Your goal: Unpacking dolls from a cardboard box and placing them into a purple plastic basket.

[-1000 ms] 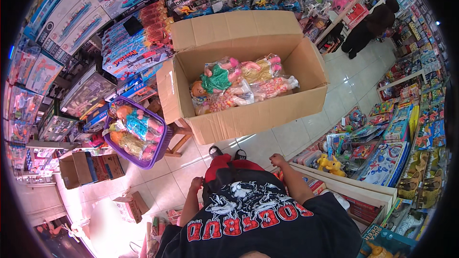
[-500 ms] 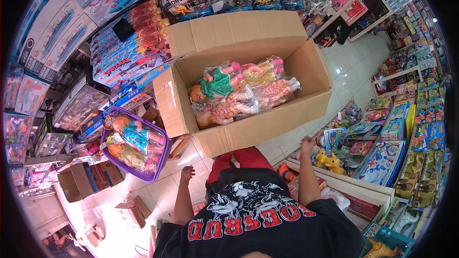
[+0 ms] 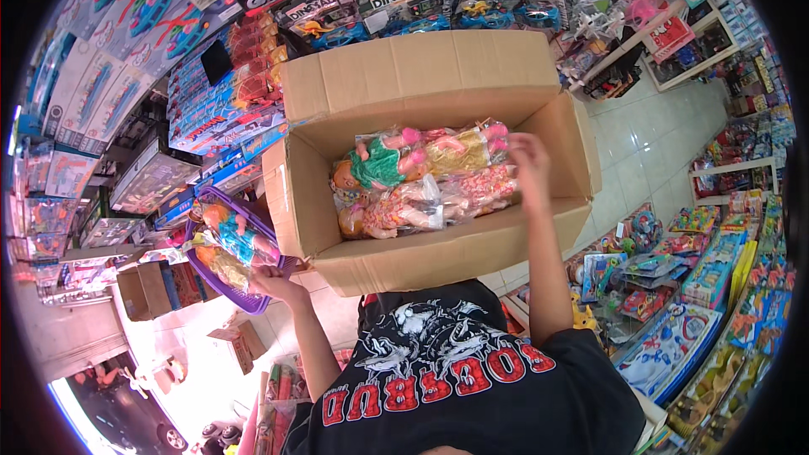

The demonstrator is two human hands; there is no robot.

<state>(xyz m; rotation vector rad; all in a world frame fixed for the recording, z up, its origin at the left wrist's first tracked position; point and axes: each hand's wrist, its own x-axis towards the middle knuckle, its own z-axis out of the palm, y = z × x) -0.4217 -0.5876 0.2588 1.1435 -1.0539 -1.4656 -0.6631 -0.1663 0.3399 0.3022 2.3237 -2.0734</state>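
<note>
An opened cardboard box (image 3: 421,76) stands in front of me with several plastic-wrapped dolls inside. Among them are a doll in a green dress (image 3: 377,162), one in a gold dress (image 3: 451,154) and a doll in a floral dress (image 3: 400,207). My right hand (image 3: 529,160) is inside the box's right part, by the dolls' feet, its fingers loosely apart and nothing visibly held. At the left, a purple basket (image 3: 238,297) holds a wrapped doll in a blue dress (image 3: 238,232) and another in gold (image 3: 221,268). My left hand (image 3: 274,283) reaches over the basket's near right edge, fingers stretched out; contact is unclear.
Packaged dinosaur toys (image 3: 404,2) and stacked toy boxes (image 3: 223,97) line the far and left sides. A small open carton (image 3: 143,291) stands past the basket. Toy displays (image 3: 666,354) fill the right, beside a tiled aisle (image 3: 628,147).
My right hand has moved from beside my body into the box, over the dolls' right end. My left hand has moved left and forward to the basket's edge. The view has shifted slightly.
</note>
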